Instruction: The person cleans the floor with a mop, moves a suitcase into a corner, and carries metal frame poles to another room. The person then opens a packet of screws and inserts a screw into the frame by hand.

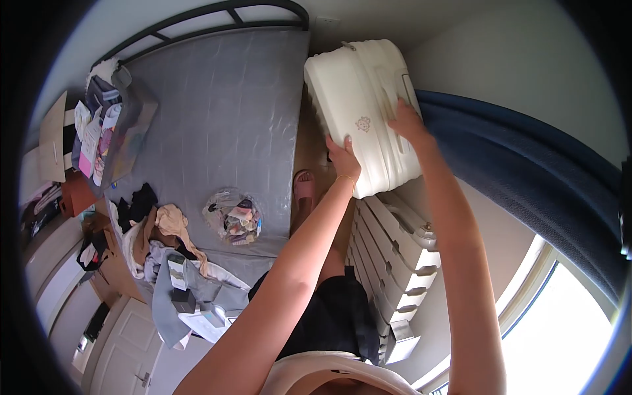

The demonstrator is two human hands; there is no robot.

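Note:
A large cream suitcase (pixel 342 85) with a small printed emblem stands tilted between the bed and the blue curtain. My left hand (pixel 345 160) lies against its lower left side, thumb on the front face and fingers spread along the edge. On the right, my right hand (pixel 409 124) is at the side handle, its fingers reaching over the handle area; how far they wrap round it is hard to make out.
A grey plastic-covered mattress (pixel 217 112) fills the left, bearing a clear bag of small items (pixel 236 217), clothes (pixel 172 224) and a full storage bin (pixel 125 138). White stacked drawers (pixel 388 257) stand below the suitcase. A dark blue curtain (pixel 513 158) hangs at right.

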